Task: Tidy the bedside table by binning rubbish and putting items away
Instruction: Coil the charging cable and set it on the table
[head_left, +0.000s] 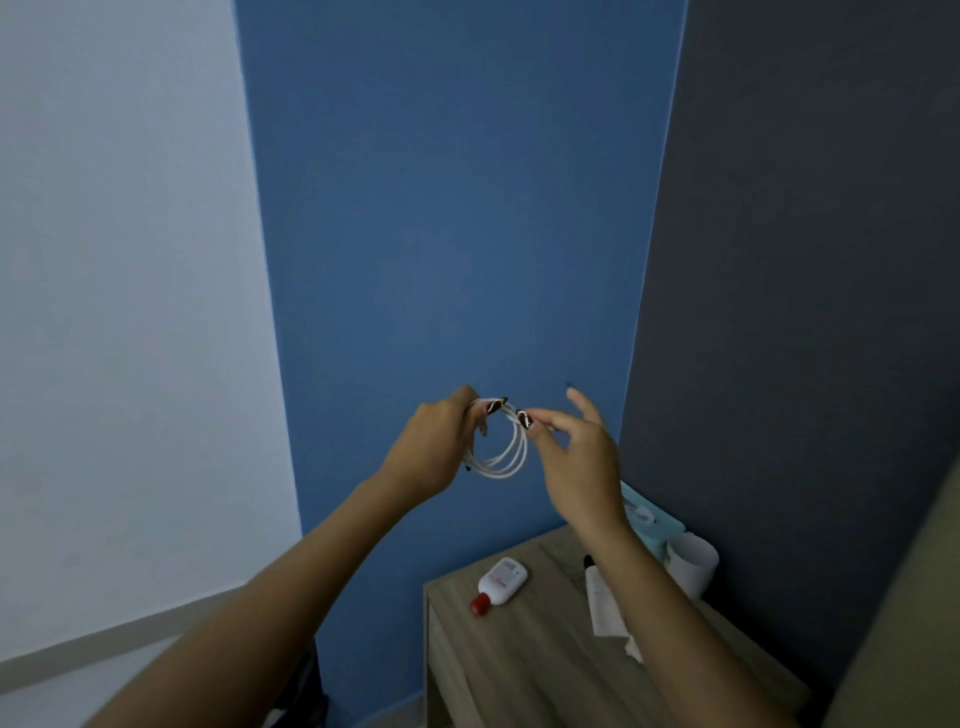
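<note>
A white cable (506, 457) wound into a small coil hangs in the air in front of the blue wall, above the wooden bedside table (524, 670). My left hand (439, 447) grips the coil's left side. My right hand (576, 457) pinches the coil's top right between thumb and forefinger, its other fingers spread. On the table lie a small white bottle with a red cap (497, 584) on its side, a white tube with a black cap (602, 597), and a scrap of crumpled paper (634, 649) partly under my right forearm.
A pale teal tissue pack (649, 514) and a white cup (693, 561) stand at the table's back right corner against the dark grey wall. A beige bed edge (914, 623) is at the right. Light floor lies to the left, with a dark object (306, 691) beside the table.
</note>
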